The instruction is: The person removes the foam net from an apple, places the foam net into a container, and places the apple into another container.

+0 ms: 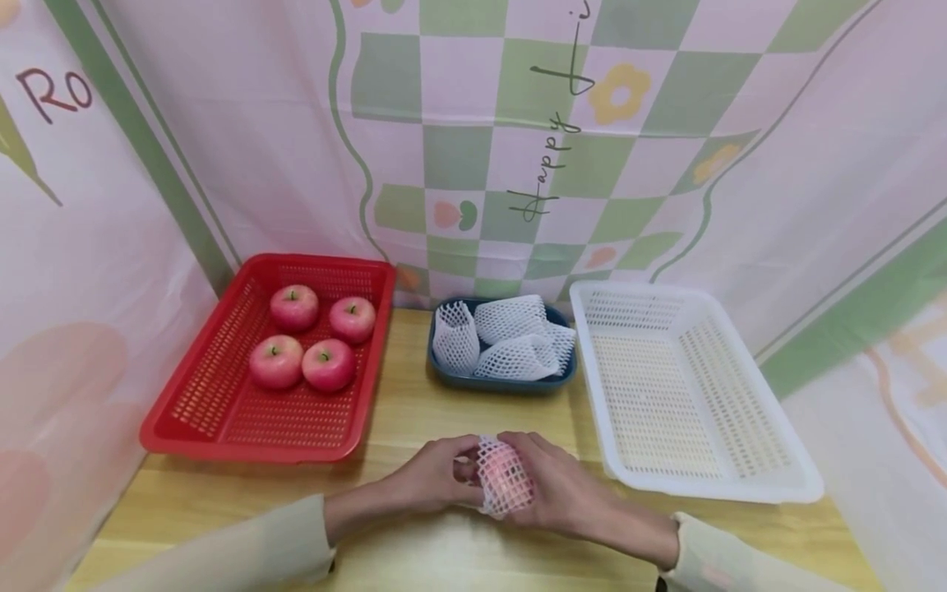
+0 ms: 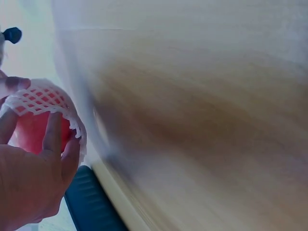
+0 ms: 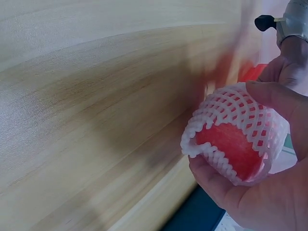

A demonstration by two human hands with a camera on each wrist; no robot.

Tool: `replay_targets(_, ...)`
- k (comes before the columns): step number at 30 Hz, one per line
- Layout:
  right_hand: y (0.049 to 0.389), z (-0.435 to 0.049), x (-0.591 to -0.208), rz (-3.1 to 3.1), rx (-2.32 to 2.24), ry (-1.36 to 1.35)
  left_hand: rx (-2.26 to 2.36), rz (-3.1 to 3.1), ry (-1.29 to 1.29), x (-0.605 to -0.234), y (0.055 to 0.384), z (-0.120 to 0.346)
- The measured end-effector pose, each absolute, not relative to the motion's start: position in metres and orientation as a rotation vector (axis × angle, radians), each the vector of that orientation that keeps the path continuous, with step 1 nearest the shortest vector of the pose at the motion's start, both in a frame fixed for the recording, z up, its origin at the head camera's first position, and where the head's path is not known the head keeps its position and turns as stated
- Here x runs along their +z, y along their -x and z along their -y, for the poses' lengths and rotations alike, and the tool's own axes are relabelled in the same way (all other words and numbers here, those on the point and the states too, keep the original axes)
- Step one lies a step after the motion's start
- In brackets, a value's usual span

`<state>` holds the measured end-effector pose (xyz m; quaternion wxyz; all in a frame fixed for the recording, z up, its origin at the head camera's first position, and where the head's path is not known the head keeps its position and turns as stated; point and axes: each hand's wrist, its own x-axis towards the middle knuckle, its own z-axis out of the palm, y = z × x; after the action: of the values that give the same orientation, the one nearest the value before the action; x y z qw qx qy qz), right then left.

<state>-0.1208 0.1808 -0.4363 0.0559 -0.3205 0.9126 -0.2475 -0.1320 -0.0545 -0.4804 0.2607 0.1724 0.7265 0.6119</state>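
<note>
A red apple (image 3: 237,150) sits inside a white foam fruit net (image 1: 505,477) between the two hands, above the table's near part. My right hand (image 1: 562,489) grips the netted apple from the right, thumb on one side and fingers on the other. From the left, my left hand (image 1: 432,477) has its fingers curled at the net's edge. In the left wrist view the left fingers (image 2: 53,132) lie at the net's rim, where bare red apple skin shows. The right wrist view shows the net's open end with part of the apple uncovered.
A red basket (image 1: 247,450) at the left holds several apples (image 1: 293,308). At the back middle, a dark blue tray (image 1: 503,385) holds several foam nets (image 1: 510,319). A white basket (image 1: 703,485) stands on the right of the wooden table (image 1: 403,411). Printed cloth (image 1: 455,156) hangs behind.
</note>
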Motion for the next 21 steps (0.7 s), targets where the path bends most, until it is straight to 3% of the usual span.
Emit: replay_targets(21,0.1177,-0.1738,-0.4352,-2.768,-0.817,1.028,1.519,-2.164,-0.571,-0.4714,0.1268,0.0519)
